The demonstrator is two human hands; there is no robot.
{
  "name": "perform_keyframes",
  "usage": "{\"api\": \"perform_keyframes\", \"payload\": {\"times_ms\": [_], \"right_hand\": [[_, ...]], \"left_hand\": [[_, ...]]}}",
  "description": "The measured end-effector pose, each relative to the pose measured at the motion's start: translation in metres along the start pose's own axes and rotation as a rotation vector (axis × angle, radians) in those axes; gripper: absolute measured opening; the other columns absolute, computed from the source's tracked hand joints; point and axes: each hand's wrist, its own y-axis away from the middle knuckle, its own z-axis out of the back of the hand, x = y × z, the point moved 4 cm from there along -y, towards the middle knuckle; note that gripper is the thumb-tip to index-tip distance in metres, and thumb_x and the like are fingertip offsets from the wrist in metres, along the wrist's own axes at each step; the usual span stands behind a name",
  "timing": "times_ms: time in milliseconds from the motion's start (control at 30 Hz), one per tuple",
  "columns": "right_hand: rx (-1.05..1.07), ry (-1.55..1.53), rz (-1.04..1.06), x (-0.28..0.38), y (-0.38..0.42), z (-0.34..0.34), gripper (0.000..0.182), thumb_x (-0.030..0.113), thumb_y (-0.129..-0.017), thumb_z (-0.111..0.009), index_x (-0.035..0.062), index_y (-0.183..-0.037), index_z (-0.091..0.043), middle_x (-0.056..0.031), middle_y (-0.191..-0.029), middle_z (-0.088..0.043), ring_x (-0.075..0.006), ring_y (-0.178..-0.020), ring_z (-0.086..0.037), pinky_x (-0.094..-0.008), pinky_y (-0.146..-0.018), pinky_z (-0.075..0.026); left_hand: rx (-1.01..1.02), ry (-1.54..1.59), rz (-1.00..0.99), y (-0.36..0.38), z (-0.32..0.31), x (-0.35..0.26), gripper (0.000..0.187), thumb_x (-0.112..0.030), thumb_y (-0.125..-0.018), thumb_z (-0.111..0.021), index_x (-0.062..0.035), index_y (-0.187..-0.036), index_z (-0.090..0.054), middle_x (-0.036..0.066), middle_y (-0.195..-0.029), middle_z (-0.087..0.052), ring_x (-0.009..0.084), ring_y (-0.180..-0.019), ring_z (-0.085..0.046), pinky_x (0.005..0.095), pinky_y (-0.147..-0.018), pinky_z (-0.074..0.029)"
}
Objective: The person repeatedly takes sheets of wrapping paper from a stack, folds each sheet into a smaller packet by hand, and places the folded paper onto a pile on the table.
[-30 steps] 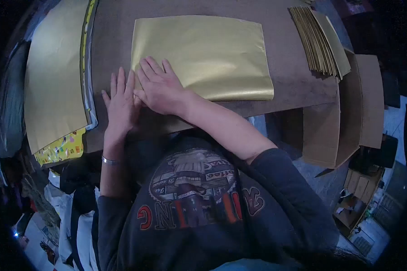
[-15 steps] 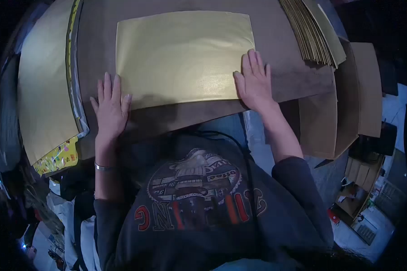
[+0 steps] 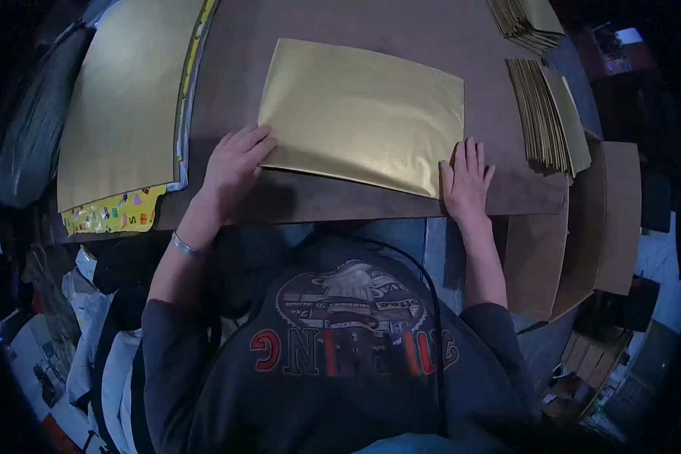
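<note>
Both hands lie flat with fingers spread, the left hand (image 3: 234, 163) at eight o'clock and the right hand (image 3: 465, 181) at four o'clock of the folded gold sheet (image 3: 363, 113), seemingly pinning its near corners to the brown table (image 3: 356, 200).

A dull brown board tabletop (image 3: 371, 203) fills the far half of the scene under dim, bluish light, its near edge running left to right. At its right end an open, plain brown cardboard box (image 3: 583, 227) hangs off the edge, and beyond it, lower right, a brighter grey floor (image 3: 658, 257) shows with more small cardboard boxes (image 3: 575, 371). On the near left lie crumpled white and dark plastic bags (image 3: 106, 333).
</note>
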Motion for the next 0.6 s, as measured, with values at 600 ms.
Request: {"api": "perform_keyframes", "payload": {"times_ms": [600], "right_hand": [[-0.371,-0.674,0.811,0.101,-0.01,0.086,0.036,0.018,-0.086,-0.065,0.0145,-0.121,-0.063,-0.0096,-0.124,-0.065,-0.0349,-0.125,-0.054,-0.0558,-0.106,-0.038]], "left_hand": [[-0.443,0.752,0.414,0.016,0.016,0.071,0.105,-0.011,-0.069,-0.085,-0.0076,-0.152,-0.021,0.018,-0.151,-0.035,0.0298,-0.139,-0.037,0.0385,-0.114,-0.032]]}}
